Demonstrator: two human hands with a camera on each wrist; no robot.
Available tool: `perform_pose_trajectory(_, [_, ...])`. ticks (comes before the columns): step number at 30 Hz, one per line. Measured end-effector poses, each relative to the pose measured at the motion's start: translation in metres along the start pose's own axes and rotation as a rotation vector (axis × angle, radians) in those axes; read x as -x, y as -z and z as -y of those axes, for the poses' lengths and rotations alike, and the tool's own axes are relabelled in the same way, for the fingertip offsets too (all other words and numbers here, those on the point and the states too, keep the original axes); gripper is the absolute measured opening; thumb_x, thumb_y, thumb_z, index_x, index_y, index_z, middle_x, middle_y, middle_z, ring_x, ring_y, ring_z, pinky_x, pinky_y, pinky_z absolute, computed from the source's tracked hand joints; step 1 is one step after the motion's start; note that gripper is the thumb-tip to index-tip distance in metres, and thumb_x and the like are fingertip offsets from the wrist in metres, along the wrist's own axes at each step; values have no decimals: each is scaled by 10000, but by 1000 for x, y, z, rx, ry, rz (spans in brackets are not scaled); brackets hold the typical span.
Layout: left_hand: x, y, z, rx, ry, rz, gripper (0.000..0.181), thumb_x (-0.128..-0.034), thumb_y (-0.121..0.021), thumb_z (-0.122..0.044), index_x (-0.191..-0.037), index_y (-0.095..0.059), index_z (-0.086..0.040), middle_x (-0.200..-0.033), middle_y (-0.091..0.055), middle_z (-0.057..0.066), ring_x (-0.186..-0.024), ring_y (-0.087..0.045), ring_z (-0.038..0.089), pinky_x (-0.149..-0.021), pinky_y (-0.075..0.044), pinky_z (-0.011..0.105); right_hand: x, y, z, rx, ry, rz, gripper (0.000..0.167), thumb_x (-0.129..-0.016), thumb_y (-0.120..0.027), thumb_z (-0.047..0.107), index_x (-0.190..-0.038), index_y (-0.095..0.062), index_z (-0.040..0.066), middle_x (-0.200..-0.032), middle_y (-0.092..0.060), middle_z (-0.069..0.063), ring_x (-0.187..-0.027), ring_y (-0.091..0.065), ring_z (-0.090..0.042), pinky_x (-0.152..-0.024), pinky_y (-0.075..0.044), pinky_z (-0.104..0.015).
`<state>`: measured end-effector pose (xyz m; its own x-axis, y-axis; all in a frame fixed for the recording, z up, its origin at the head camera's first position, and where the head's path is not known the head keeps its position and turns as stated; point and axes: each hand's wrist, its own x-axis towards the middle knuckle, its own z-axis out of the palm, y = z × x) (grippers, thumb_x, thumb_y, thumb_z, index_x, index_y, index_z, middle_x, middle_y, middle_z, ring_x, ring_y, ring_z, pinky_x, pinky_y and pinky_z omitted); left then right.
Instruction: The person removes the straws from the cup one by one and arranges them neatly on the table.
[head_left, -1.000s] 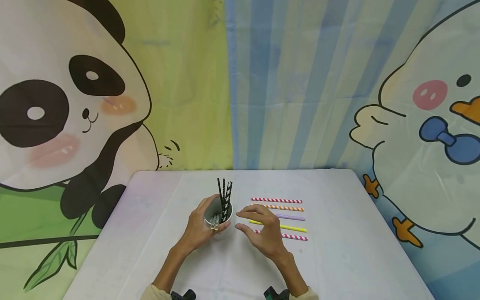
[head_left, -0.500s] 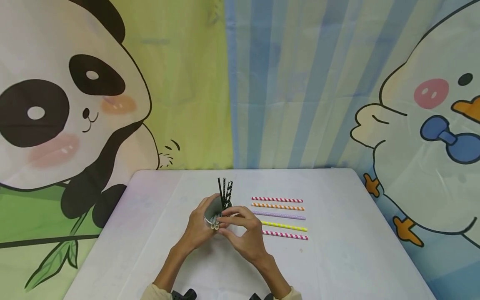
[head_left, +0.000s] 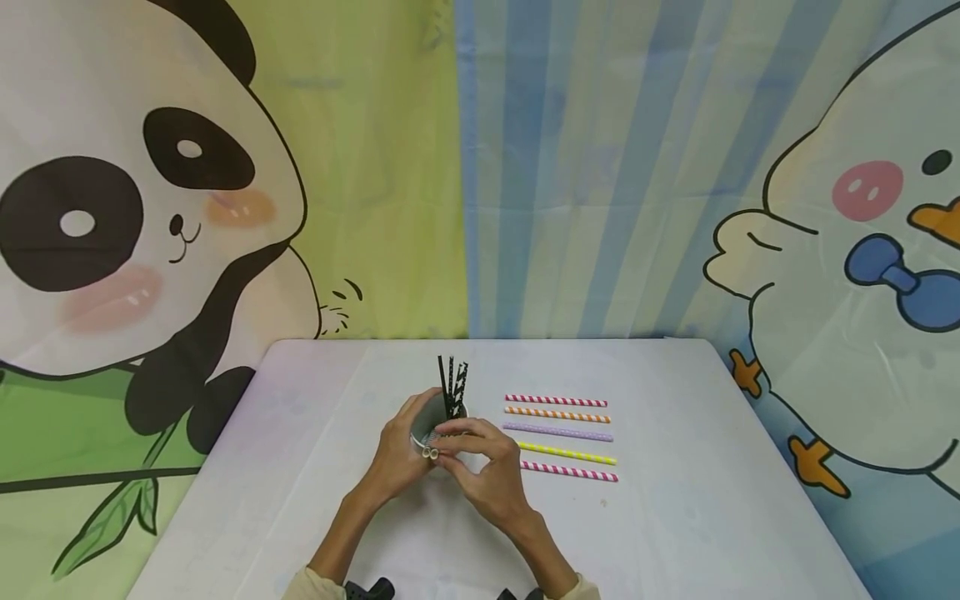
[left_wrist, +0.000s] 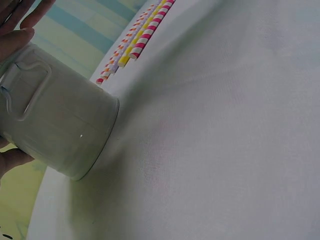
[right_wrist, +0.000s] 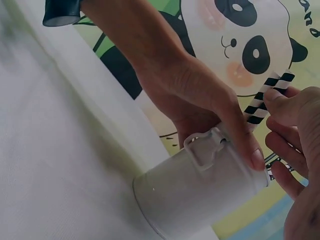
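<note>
My left hand (head_left: 401,454) grips a pale cup (left_wrist: 65,110) with a small loop on its side, tilted a little above the table. Several black patterned straws (head_left: 454,392) stand in it, leaning on the far side. At its near rim are black-and-white striped straws (right_wrist: 257,108), their open ends pointing towards me in the head view. My right hand (head_left: 487,467) is at the rim, thumb and fingers pinching the striped straws; its fingertips hide part of them. How many it pinches I cannot tell.
Right of the hands, several straws lie in a row on the white table (head_left: 675,500): a red-striped straw (head_left: 557,401), an orange one (head_left: 557,414), a purple one (head_left: 558,432), a yellow one (head_left: 568,453) and a pink-striped one (head_left: 570,472). Printed curtains (head_left: 375,167) hang behind.
My right hand has moved left from above the coloured straws to the cup's rim and now pinches the striped straws. The left hand keeps its grip on the cup.
</note>
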<state>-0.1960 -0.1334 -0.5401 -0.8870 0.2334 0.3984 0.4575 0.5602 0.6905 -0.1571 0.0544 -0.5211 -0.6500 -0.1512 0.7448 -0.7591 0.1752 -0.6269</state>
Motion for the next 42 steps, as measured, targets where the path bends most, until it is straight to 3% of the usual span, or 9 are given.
perform_pose_trajectory(5, [0,1,0,0,-1,-5,925,-778,-961,-280,-1595,-537,-184,-1408,-684,71,-1100,-728,234,-874,-609,414,-4,3,6,-101,-1,-4,251,-870,-859,-55,-1078,-860,86,-1065,-842,-82,-959,-792,-178,-898,-624,-298])
perform_pose_trajectory(9, [0,1,-1,0,2,-2,961,-769,-989,-308,-1603,-527,-186,-1409,-682,79,-1119,-726,251,-881,-611,433,-6,7,10,-165,-72,-19,247,-900,-835,-54,-1113,-851,69,-1052,-845,-80,-910,-775,-187,-881,-623,-333])
perform_pose_trajectory(14, [2,1,-1,6,4,7,959,-773,-990,-296,-1604,-524,-185,-1408,-681,91,-1154,-722,272,-897,-613,464,-9,11,10,-221,-158,-63,216,-923,-838,-13,-1133,-841,37,-1041,-844,-135,-984,-811,-181,-940,-639,-335])
perform_pose_trajectory(22, [3,1,-1,19,24,23,917,-840,-951,-437,-1614,-507,-224,-1410,-672,49,-1159,-702,218,-877,-605,400,-14,12,2,-390,-110,-82,207,-900,-782,-152,-1071,-820,-41,-983,-792,-273,-970,-802,-112,-829,-674,-373])
perform_pose_trajectory(32, [1,-1,-2,27,30,16,906,-825,-970,-378,-1598,-521,-232,-1416,-671,31,-1192,-710,233,-904,-612,425,-18,8,4,-451,-183,-72,142,-946,-783,-72,-1084,-814,-56,-1042,-775,-300,-1035,-776,-111,-825,-673,-347])
perform_pose_trajectory(42, [1,-1,-2,44,46,11,894,-838,-947,-475,-1596,-524,-261,-1414,-673,2,-1186,-704,208,-910,-605,443,-21,11,5,-509,-142,-108,164,-945,-754,-110,-1104,-794,-91,-1027,-759,-326,-1026,-778,-96,-870,-670,-381])
